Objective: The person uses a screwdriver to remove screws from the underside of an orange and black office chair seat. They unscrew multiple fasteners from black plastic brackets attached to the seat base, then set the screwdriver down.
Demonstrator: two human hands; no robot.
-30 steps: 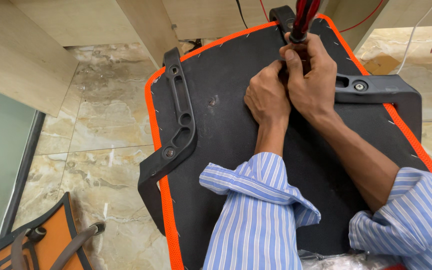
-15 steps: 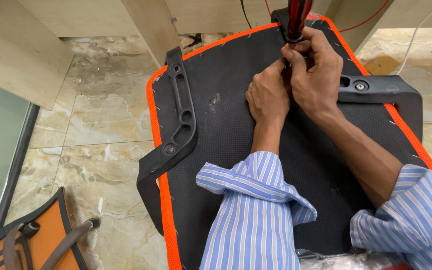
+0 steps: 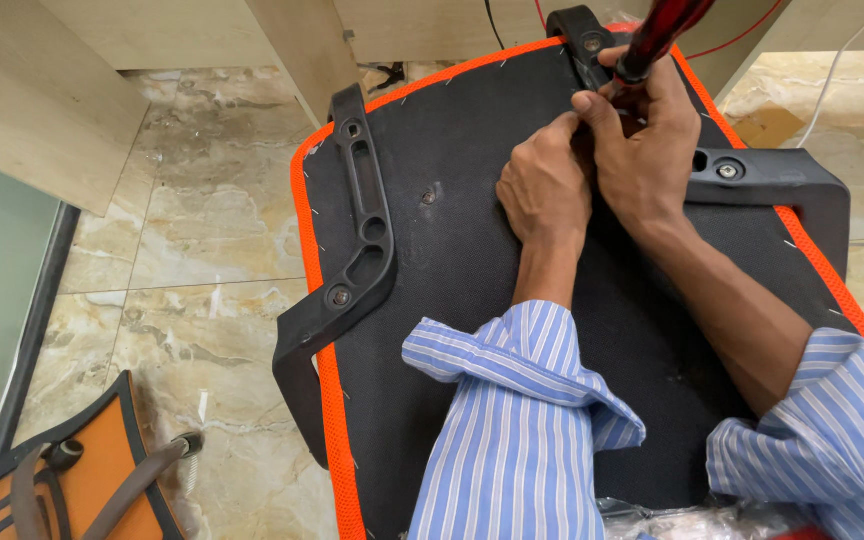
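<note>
An upturned chair seat [image 3: 472,300], black on its underside and edged with orange mesh, is being worked on from above. A screwdriver [image 3: 652,40] with a dark red translucent handle is being gripped by the right hand [image 3: 647,150], whose fingers are being kept wrapped around the lower part of the handle; the tool is being held tilted, its top leaning toward the upper right, and its tip is being hidden behind the two hands. The left hand [image 3: 544,190] is being pressed just beside the right one, its fingers being pinched narrowly together at the base of the tool, though what is being pinched cannot be told. Both hands are being held over the far middle of the seat's underside.

A black armrest bracket [image 3: 352,250] is being carried along the left edge of the seat, with a screw showing near its lower end. A second black bracket [image 3: 767,180] is being carried on the right side, just beside the right hand. Striped blue sleeves [image 3: 522,420] are being worn rolled at the forearms. A marbled tile floor [image 3: 182,220] is being seen beneath the seat, with part of an orange chair back [image 3: 82,490] lying at the lower left.
</note>
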